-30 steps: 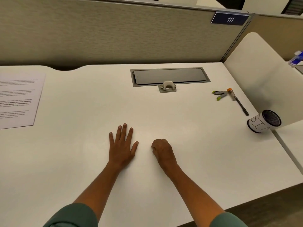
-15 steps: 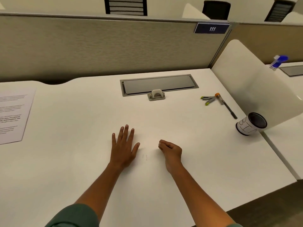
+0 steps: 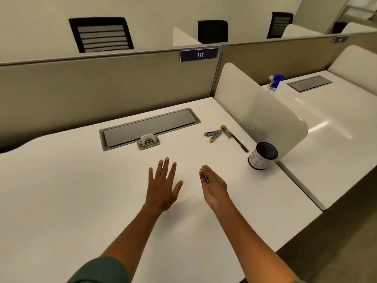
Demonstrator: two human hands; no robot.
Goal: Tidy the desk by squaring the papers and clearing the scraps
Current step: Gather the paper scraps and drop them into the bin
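Observation:
My left hand [image 3: 163, 184] lies flat on the white desk [image 3: 71, 190], fingers straight and spread. My right hand [image 3: 214, 186] is raised just off the desk to its right, fingertips pinching a tiny thin scrap [image 3: 204, 175]; what the scrap is made of is too small to tell. A black mesh cup with a white label reading "BIN" [image 3: 263, 157] stands at the desk's right edge, beyond my right hand. The sheet of paper is out of view.
A small stapler [image 3: 213, 134] and a pen [image 3: 234, 137] lie behind the cup. A grey cable hatch [image 3: 151, 127] is set into the desk's back. A white divider [image 3: 259, 111] borders the right side, with a spray bottle [image 3: 275, 81] beyond it.
My right hand has lifted off the desk with a small scrap pinched in its fingertips. The view has swung to the right, so the paper at the left has left the frame.

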